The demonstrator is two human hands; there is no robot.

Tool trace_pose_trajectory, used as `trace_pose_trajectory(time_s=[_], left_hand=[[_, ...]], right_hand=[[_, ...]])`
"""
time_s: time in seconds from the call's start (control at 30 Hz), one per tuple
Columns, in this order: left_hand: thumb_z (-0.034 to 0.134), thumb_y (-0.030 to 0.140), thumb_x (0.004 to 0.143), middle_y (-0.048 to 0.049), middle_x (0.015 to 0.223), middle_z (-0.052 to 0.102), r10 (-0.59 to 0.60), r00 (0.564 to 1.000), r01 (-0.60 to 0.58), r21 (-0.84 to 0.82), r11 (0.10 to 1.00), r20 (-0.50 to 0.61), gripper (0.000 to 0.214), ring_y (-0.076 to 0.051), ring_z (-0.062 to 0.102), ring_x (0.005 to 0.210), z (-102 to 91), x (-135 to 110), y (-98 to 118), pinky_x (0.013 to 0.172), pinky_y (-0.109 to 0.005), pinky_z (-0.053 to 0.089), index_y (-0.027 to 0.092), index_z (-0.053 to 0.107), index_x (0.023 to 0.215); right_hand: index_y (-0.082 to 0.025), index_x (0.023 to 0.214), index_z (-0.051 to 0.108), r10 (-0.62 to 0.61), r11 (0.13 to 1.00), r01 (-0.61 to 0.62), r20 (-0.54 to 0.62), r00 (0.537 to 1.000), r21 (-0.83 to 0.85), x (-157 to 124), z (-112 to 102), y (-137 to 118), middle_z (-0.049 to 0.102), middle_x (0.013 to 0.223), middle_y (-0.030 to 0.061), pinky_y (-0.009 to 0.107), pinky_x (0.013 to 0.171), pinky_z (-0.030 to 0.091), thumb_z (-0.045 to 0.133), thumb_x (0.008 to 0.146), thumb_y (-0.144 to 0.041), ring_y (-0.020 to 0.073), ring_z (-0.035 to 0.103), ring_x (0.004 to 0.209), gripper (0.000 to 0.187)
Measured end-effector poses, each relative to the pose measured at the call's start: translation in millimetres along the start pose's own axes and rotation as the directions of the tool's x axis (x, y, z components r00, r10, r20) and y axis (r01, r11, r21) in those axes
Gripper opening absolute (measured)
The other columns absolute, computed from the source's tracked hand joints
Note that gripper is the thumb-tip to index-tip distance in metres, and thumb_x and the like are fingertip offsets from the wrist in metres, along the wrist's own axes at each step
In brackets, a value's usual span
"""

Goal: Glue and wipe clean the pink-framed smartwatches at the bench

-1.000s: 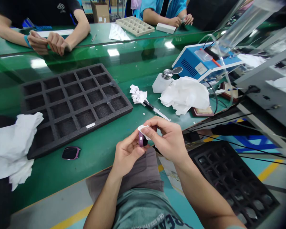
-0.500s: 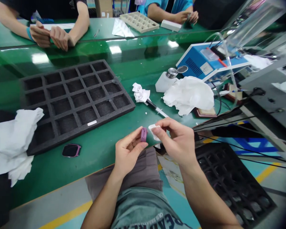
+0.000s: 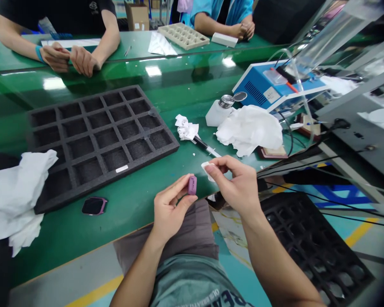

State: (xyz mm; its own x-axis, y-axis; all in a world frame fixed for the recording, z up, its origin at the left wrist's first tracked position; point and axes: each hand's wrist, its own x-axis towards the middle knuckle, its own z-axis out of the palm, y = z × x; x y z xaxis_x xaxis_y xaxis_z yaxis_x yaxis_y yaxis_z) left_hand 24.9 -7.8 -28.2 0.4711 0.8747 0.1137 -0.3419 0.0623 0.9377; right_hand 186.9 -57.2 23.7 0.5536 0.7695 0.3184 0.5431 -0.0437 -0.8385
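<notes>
Between the thumb and fingers of my left hand (image 3: 169,209) is a small purple watch case (image 3: 192,185), held edge-on above the table's front edge. My right hand (image 3: 237,181) pinches a folded white wipe (image 3: 208,170), a short gap away from the case. On the table to the left lies a purple-framed watch body (image 3: 94,206) with a dark face. Beyond my hands, a black-and-white syringe-like tool (image 3: 206,145) lies with its far end under a crumpled white paper (image 3: 187,128).
A black foam tray (image 3: 121,168) with square compartments lies left of centre. White cloths (image 3: 22,187) sit at the left edge. A white pump bottle (image 3: 217,113), crumpled cloth (image 3: 249,130) and blue machine (image 3: 259,87) stand right. Another foam tray (image 3: 310,238) is lower right. Two people sit opposite.
My right hand has drawn the wipe slightly up and away from the purple case. My left hand stays nearly in place, with the case turned a little. The view has shifted slightly.
</notes>
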Motion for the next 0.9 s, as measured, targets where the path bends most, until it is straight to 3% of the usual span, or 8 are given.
trace_pose_trajectory(time_s=[0.1,0.2,0.4,0.57,0.8,0.9], left_hand=[[0.085,0.022,0.081,-0.0094,0.129,0.077,0.006,1.0,-0.007,0.034,0.999,0.005,0.044,-0.028,0.072,0.123,-0.7,0.1,-0.8,0.108,-0.038,0.058,0.028,0.077,0.124],[0.085,0.023,0.081,-0.009,0.127,0.078,0.029,1.0,-0.029,0.071,0.997,0.001,0.043,-0.028,0.074,0.121,-0.9,-0.6,-1.0,0.107,-0.04,0.059,0.028,0.078,0.122],[0.085,0.02,0.081,-0.0105,0.127,0.077,-0.007,1.0,0.008,-0.012,1.0,0.017,0.043,-0.028,0.073,0.122,0.2,-1.5,1.9,0.108,-0.038,0.058,0.026,0.078,0.123],[0.085,0.02,0.081,-0.0105,0.129,0.077,-0.007,1.0,0.008,-0.041,0.999,0.017,0.044,-0.027,0.073,0.121,0.3,-1.3,1.3,0.106,-0.036,0.059,0.026,0.078,0.124],[0.09,0.027,0.077,-0.0094,0.107,0.082,-0.087,0.996,0.083,-0.104,0.991,-0.037,0.048,-0.019,0.079,0.088,3.5,0.1,1.5,0.083,-0.028,0.065,0.023,0.078,0.123],[0.091,0.031,0.076,-0.0071,0.1,0.08,-0.113,0.993,0.108,-0.13,0.986,-0.03,0.049,-0.015,0.075,0.08,4.9,2.2,1.5,0.077,-0.027,0.064,0.023,0.079,0.123]], right_hand=[[-0.022,0.082,0.073,-0.075,0.993,0.066,0.098,0.992,0.095,-7.6,-3.0,-19.2,0.07,0.075,0.0003,0.03,0.065,0.049,0.072,0.091,-0.025,0.0151,0.059,0.067,0.009],[-0.022,0.082,0.074,-0.122,0.989,0.106,0.164,0.979,0.101,-5.0,0.8,-19.9,0.071,0.075,0.0002,0.029,0.065,0.048,0.072,0.09,-0.024,0.015,0.06,0.068,0.008],[-0.021,0.078,0.075,0.042,0.997,-0.035,0.102,0.994,-0.063,14.2,1.7,13.2,0.07,0.071,0.0005,0.03,0.064,0.047,0.073,0.086,-0.029,0.0148,0.055,0.064,0.011],[-0.02,0.078,0.076,0.04,0.999,-0.039,0.079,0.996,-0.024,12.4,-5.1,6.4,0.07,0.071,0.0004,0.029,0.063,0.047,0.074,0.086,-0.031,0.014,0.055,0.063,0.013],[-0.021,0.08,0.075,-0.01,0.999,0.007,0.085,0.996,0.032,7.9,-10.0,-2.5,0.071,0.072,0.0007,0.029,0.063,0.05,0.074,0.088,-0.029,0.0152,0.059,0.065,0.011],[-0.022,0.082,0.074,-0.092,0.995,0.085,0.115,0.989,0.059,-1.1,-13.2,-10.2,0.07,0.073,0.0,0.029,0.062,0.05,0.073,0.089,-0.025,0.015,0.06,0.065,0.008]])
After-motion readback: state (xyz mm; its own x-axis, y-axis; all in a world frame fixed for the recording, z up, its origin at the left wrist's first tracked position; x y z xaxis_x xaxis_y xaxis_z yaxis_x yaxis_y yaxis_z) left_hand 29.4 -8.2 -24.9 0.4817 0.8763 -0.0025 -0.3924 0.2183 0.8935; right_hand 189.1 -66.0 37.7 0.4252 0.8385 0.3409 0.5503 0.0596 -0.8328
